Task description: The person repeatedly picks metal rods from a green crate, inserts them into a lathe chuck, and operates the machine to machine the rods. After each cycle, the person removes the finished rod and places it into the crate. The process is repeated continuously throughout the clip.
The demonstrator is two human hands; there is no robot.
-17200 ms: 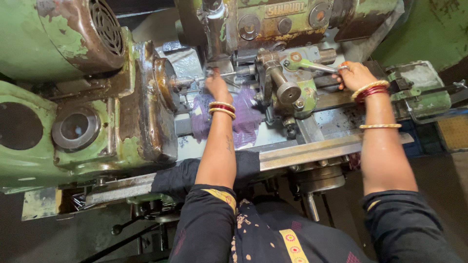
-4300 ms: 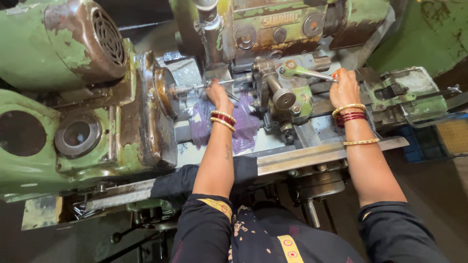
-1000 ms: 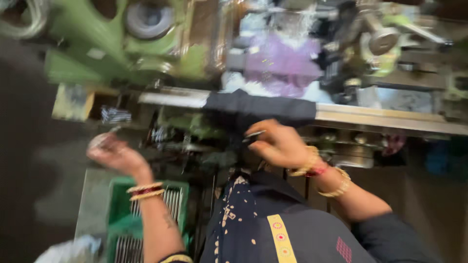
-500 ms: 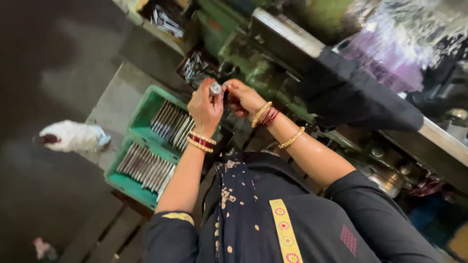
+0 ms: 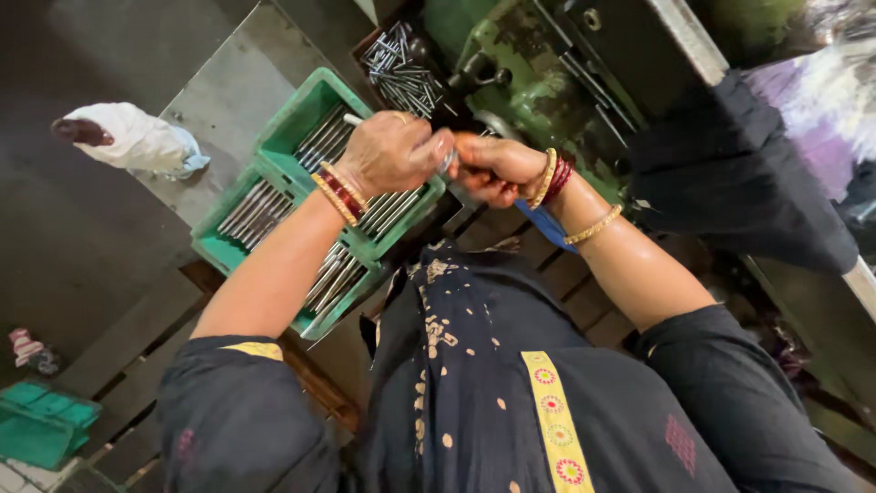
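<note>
Since half a second earlier, both hands have drawn closer to the camera, still meeting above the green crate (image 5: 239, 258). Left hand (image 5: 388, 151) and right hand (image 5: 488, 169) press together, each closed on a small metal rod (image 5: 446, 162) between them. Crate of steel rods (image 5: 319, 274) lies below; green machine (image 5: 529, 78) beyond.

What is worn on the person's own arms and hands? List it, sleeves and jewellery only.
Left hand: a ring on one finger; red and gold bangles at the wrist. Right hand: red and gold bangles, plus a thin gold bangle further up the forearm. Both arms have short dark sleeves; the left sleeve has a yellow hem.
</note>
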